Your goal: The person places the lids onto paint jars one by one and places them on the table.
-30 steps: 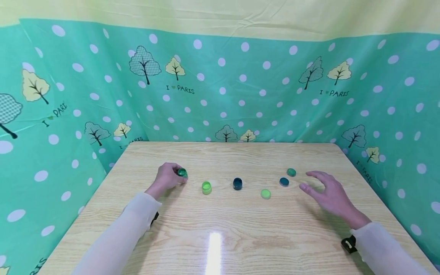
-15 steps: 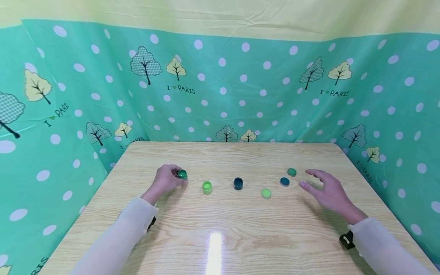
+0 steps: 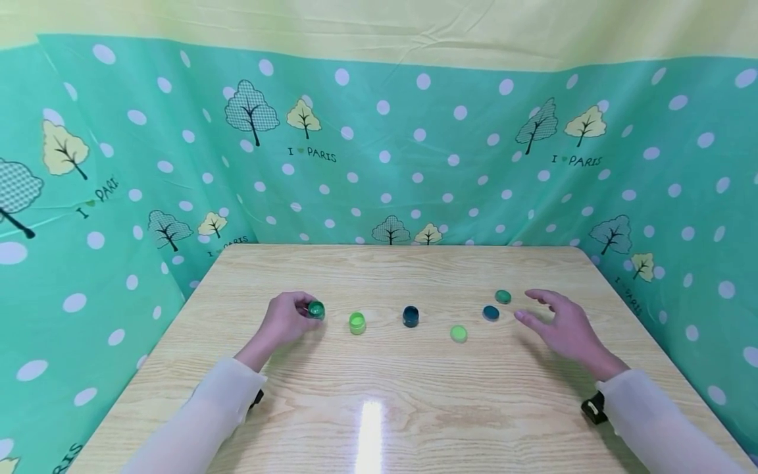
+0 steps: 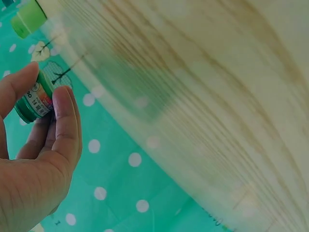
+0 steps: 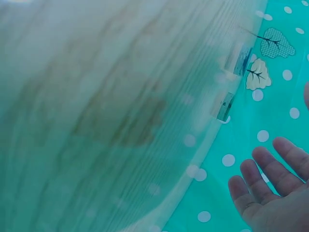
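Observation:
My left hand (image 3: 287, 319) pinches a small dark green paint pot (image 3: 316, 310) between thumb and fingers at the left of the table. In the left wrist view the green pot (image 4: 37, 100) shows a printed label, and its top faces the thumb side. To its right a light green pot (image 3: 357, 323) and a dark blue pot (image 3: 410, 316) stand uncovered. My right hand (image 3: 565, 329) holds nothing; its fingers are spread and relaxed above the table. Left of it lie a green lid (image 3: 503, 297), a blue lid (image 3: 490, 313) and a light green lid (image 3: 458, 334).
The wooden table (image 3: 414, 401) reaches back to a green dotted curtain (image 3: 379, 171) that also hangs along both sides. A bright light reflection (image 3: 370, 434) lies on the tabletop near the front.
The left hand has drawn the dark green pot slightly toward me. My right hand has shifted a little forward and stays spread. The other pots and the lids stay put.

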{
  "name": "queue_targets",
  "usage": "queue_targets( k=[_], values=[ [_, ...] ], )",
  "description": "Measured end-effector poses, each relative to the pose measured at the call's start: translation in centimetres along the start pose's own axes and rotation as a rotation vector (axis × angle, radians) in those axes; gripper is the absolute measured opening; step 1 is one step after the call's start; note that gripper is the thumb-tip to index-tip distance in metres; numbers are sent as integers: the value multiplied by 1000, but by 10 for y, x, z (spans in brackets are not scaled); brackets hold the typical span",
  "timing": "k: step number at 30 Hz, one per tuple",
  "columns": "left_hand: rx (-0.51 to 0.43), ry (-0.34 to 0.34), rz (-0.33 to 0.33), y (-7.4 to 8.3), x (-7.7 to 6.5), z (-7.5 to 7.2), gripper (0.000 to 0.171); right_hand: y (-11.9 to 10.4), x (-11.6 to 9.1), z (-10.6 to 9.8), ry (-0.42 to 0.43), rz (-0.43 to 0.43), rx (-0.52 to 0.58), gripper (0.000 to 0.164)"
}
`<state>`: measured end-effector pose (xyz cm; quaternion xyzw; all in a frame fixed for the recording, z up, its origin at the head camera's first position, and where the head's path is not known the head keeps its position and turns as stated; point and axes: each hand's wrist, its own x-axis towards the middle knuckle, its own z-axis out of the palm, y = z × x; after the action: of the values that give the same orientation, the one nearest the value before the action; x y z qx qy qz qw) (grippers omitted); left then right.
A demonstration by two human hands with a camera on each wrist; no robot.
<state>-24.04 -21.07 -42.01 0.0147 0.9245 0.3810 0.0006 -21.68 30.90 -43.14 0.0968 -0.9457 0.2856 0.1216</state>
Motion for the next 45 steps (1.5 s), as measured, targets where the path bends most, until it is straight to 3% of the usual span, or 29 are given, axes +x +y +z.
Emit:
queue_targets(
  k=[13, 25, 45],
  values=[
    [-70, -27, 12, 12, -22, 4, 32, 1, 7, 1, -5, 6, -17, 62],
    [-129, -44, 90, 31, -39, 10, 32, 1, 12, 1, 6, 25, -10, 62],
    [-167, -97, 185, 51, -54, 27, 32, 8, 26, 0, -77, 102, 28, 60]
  ],
)
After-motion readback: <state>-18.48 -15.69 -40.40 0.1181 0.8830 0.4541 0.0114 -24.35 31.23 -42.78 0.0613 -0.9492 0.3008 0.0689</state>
